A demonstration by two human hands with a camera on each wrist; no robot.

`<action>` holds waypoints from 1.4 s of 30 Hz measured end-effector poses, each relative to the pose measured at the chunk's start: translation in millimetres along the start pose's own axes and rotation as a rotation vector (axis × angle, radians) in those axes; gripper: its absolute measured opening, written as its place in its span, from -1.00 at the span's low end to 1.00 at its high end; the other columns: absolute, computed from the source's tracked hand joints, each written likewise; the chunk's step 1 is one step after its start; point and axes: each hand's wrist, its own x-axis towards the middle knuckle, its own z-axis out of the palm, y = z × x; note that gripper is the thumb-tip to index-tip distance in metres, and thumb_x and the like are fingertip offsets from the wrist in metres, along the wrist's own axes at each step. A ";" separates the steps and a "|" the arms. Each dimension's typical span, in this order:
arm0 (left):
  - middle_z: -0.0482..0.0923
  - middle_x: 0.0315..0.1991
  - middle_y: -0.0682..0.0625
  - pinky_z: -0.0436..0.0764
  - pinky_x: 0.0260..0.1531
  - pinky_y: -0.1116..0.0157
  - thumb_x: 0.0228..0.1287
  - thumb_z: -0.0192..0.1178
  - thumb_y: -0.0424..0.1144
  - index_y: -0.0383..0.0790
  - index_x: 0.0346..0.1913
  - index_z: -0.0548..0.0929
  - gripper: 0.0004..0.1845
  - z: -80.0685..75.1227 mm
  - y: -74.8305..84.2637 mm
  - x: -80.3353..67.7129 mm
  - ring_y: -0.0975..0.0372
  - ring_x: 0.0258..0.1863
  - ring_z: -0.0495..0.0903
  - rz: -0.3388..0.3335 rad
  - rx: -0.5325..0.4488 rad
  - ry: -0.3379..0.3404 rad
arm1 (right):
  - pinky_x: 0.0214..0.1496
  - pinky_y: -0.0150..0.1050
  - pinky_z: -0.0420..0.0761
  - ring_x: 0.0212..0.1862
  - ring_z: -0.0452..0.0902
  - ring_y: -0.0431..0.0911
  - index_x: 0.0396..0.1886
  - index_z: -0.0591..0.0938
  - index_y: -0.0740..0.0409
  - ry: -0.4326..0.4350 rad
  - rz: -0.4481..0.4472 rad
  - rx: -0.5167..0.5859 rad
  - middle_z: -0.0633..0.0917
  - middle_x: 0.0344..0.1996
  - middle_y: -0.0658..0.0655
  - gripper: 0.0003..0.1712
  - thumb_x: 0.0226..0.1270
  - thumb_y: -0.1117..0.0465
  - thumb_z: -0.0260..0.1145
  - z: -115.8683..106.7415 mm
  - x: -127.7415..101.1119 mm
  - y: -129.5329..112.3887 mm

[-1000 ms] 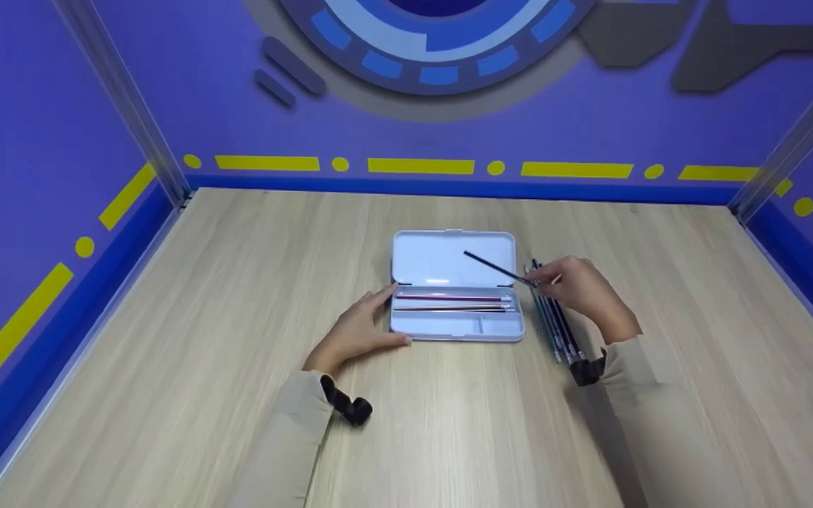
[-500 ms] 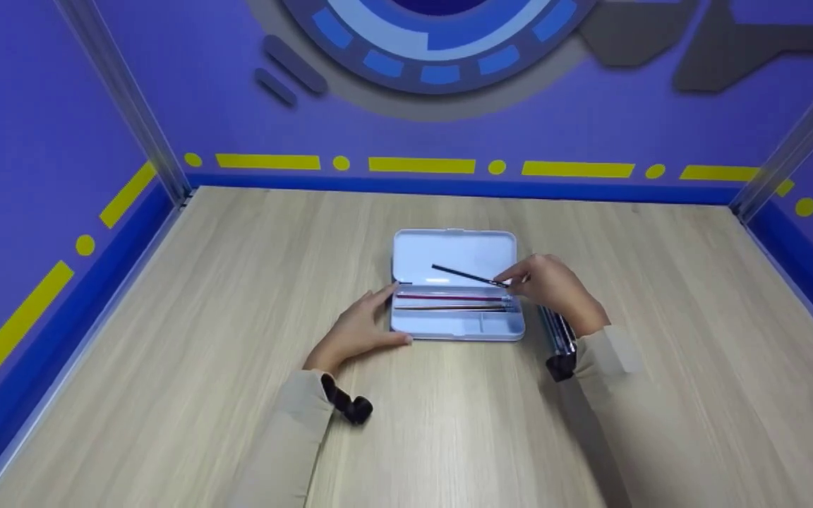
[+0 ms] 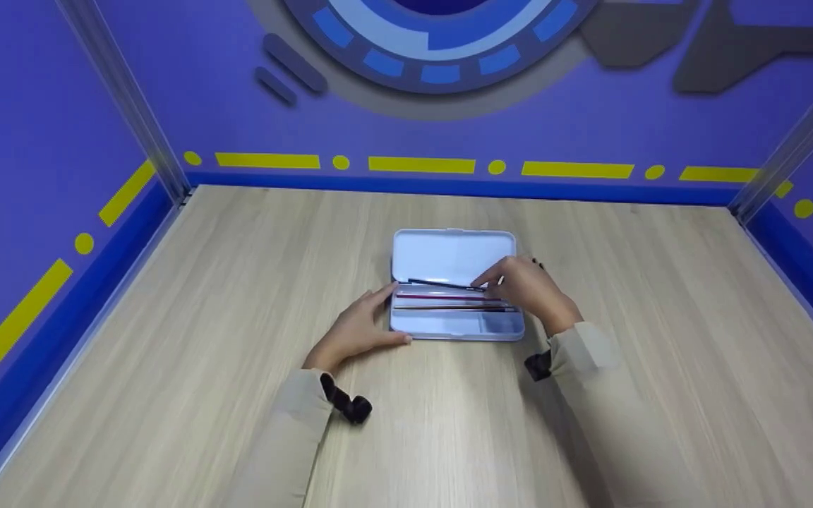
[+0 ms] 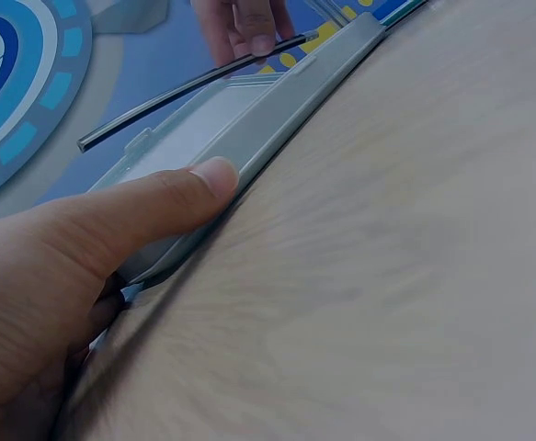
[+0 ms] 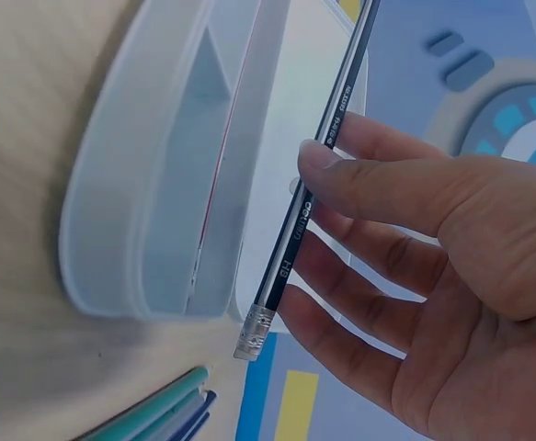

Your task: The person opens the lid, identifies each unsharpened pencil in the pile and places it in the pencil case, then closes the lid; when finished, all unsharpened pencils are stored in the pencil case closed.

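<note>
A white pencil case (image 3: 435, 325) lies open on the table, its lid (image 3: 449, 252) tipped back. My left hand (image 3: 358, 329) holds the case's left end, thumb (image 4: 180, 197) along the near side and fingers at the hinge corner. My right hand (image 3: 530, 289) pinches a dark striped pencil (image 5: 290, 225) between thumb and fingers, near its eraser end. That pencil hangs over the back of the case, close to the hinge line, its far end pointing left. Inside lie a red pencil (image 3: 435, 297) and a brownish pencil (image 3: 435, 308), their right ends partly hidden by my right hand.
Several more pencils (image 5: 162, 413) lie on the table right of the case, mostly hidden under my right hand in the head view. The case's front section has a small divider (image 3: 480, 323). Blue-purple panels (image 3: 413, 134) enclose the wooden table (image 3: 272, 254).
My right hand has carried the dark pencil left from the loose pencils to over the case, lowering and levelling it. The left hand stays at the case's left end.
</note>
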 end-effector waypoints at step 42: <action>0.17 0.47 -0.12 0.09 0.44 -0.06 -0.18 0.51 0.18 0.07 0.49 0.16 0.13 0.7 0.2 0.3 -0.07 0.48 0.07 -0.015 0.010 -0.006 | -0.17 -0.12 0.67 -0.22 0.59 0.01 -0.03 0.71 0.25 0.081 -0.013 0.028 0.73 -0.22 0.23 -0.71 0.24 0.37 0.29 -7.1 -17.8 30.1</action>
